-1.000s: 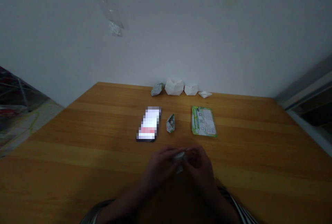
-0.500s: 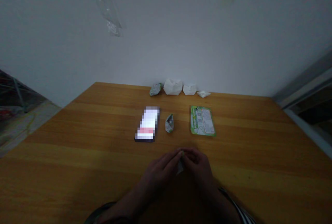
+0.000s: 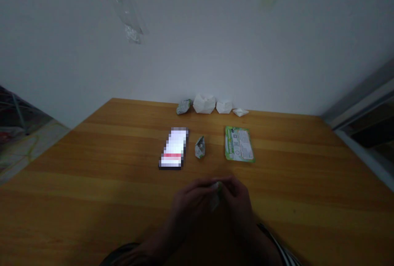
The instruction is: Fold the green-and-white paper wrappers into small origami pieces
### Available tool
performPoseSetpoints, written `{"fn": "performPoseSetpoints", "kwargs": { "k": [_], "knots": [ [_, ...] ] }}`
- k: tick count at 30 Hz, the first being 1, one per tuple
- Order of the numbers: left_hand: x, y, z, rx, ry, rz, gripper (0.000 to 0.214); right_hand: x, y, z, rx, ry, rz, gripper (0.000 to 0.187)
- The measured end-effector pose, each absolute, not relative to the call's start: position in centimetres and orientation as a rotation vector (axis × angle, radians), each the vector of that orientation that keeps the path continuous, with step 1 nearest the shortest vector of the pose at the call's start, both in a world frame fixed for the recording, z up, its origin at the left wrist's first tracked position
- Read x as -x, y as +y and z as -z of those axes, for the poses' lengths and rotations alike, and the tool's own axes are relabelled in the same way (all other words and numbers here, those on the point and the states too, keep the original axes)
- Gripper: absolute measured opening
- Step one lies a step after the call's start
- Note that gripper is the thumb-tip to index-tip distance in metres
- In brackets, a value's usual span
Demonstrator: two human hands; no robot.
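My left hand (image 3: 189,204) and my right hand (image 3: 238,204) meet over the near middle of the wooden table (image 3: 76,184). Both pinch a small folded piece of paper (image 3: 214,194) between their fingertips; most of it is hidden by the fingers. Just beyond the hands lie a phone (image 3: 173,148) with a lit screen, a small folded paper boat (image 3: 200,147) of printed paper, and a green-edged printed sheet (image 3: 239,144).
Along the table's far edge by the white wall (image 3: 215,44) stand several folded paper shapes: a printed one (image 3: 184,106), two larger white ones (image 3: 204,103) (image 3: 223,106) and a small flat white one (image 3: 240,112). A window frame (image 3: 363,106) runs along the right.
The hands have stayed together on the paper, their fingers shifting slightly as they work it. The view has drifted a little, so the table things sit slightly further left.
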State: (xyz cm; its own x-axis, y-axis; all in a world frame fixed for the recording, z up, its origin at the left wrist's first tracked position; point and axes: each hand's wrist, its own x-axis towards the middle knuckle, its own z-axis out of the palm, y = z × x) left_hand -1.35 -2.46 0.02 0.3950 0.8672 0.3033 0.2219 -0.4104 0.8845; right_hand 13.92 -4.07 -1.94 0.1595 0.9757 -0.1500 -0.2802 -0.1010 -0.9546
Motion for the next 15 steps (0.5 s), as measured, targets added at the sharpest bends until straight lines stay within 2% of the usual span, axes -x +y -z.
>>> {"fn": "performPoseSetpoints", "kwargs": {
  "k": [2,5,9,15],
  "knots": [
    [1.2,-2.1,-0.1,-1.695,1.037,-1.04,0.016,-13.7,-4.3,1.9,1.191,-0.873,-1.262,0.016],
    [1.4,-1.3,0.1,-1.551,1.185,-0.944,0.023,-13.6,-4.7,1.8,1.23,-0.999,-1.204,0.024],
    [1.9,-0.5,0.8,-1.501,1.284,-0.817,0.005,-13.6,-5.0,1.8,1.261,-1.155,-1.162,0.031],
    [1.8,-0.7,1.1,-1.237,1.297,-0.919,0.014,-13.7,-4.5,2.6,1.318,-1.039,-1.173,0.042]
  ]
}}
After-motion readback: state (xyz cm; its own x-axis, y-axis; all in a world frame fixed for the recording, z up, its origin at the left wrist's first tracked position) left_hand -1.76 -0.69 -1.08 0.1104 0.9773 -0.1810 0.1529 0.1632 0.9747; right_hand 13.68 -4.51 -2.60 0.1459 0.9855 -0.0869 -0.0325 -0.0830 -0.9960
